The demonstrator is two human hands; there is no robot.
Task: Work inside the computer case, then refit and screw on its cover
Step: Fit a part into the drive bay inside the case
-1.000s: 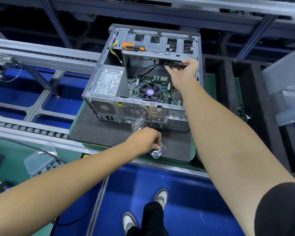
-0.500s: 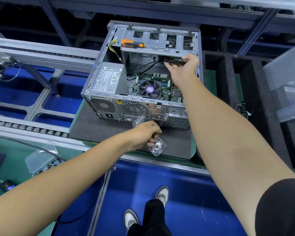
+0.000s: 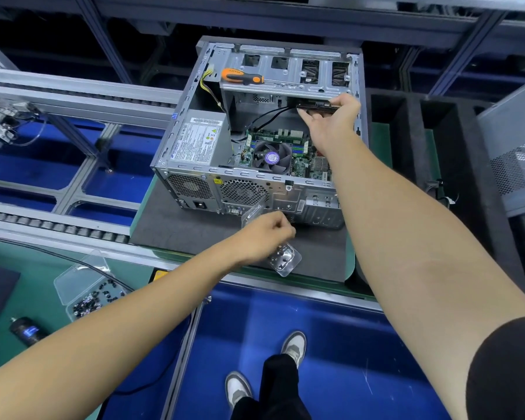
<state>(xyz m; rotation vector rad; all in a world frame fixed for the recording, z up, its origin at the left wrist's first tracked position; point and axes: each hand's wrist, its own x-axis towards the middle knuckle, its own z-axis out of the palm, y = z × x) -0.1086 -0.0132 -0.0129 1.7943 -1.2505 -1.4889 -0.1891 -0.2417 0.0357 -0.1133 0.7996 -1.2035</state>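
1. The computer case (image 3: 194, 153) lies on its side on a dark mat (image 3: 176, 231), cover off, power supply, motherboard and CPU fan (image 3: 272, 157) all exposed. What I take to be its cover (image 3: 515, 153), a perforated grey panel, leans well off to the case's right, so refitting is some way off.
2. The right hand (image 3: 331, 122) reaches into the case's upper right corner and grips a flat dark drive (image 3: 315, 105) under the drive cage, black cables trailing from it. Against a second ago, hand and drive sit in the same spot; it looks held in place, waiting for fixing.
3. The left hand (image 3: 264, 234) hangs in front of the case's rear panel, fingers pinched together. It has lifted off the small clear screw box (image 3: 284, 257) it was reaching into a second ago. I cannot tell whether it holds a screw; likely it does, for the drive.
4. An orange-handled screwdriver (image 3: 242, 76) rests untouched on top of the drive cage.
5. A second clear box of dark screws (image 3: 91, 294) lies well left of the case.
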